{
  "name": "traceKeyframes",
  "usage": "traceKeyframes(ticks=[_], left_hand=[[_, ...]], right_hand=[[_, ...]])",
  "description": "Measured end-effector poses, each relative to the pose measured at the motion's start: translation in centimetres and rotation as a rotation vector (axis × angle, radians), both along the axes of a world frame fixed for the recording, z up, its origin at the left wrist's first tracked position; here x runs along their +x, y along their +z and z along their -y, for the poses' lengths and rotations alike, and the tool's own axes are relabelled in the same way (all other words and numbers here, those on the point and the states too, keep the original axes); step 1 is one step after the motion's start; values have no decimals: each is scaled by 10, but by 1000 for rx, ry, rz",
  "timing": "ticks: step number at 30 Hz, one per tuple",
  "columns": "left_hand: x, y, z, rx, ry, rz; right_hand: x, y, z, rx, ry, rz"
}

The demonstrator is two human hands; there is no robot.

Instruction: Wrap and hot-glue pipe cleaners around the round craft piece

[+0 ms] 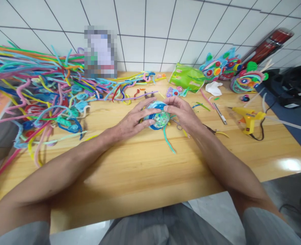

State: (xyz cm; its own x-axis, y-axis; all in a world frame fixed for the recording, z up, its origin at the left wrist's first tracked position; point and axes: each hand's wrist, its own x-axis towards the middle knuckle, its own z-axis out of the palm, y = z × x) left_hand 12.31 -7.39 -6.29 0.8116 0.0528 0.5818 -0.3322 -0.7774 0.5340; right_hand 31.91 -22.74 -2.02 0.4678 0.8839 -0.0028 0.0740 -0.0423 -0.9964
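Both my hands meet over a coiled pipe-cleaner disc (158, 117), blue and green, in the middle of the wooden table (140, 170). My left hand (132, 120) grips its left side with fingers curled around the rim. My right hand (182, 110) pinches its upper right edge. A loose green pipe-cleaner tail (168, 140) trails from the disc toward me. Part of the disc is hidden under my fingers.
A big heap of coloured pipe cleaners (38, 92) covers the table's left. A yellow glue gun (248, 117) lies at right, with a knife (219, 114) and pliers (218, 132). A green packet (187, 80) and finished pipe-cleaner figures (232, 73) stand at the back.
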Motion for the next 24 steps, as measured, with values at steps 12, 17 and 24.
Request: traceKeyframes(ticks=[12,17,24], left_hand=[[4,-8,-4,5,42,39],[4,-9,-2,-6,61,3],[5,-10,-2,-52,30,-8]], right_hand=[[38,19,14,-62,43,719],[38,13,26,-403,323,1187],[74,14,67,-189,-207,1147]])
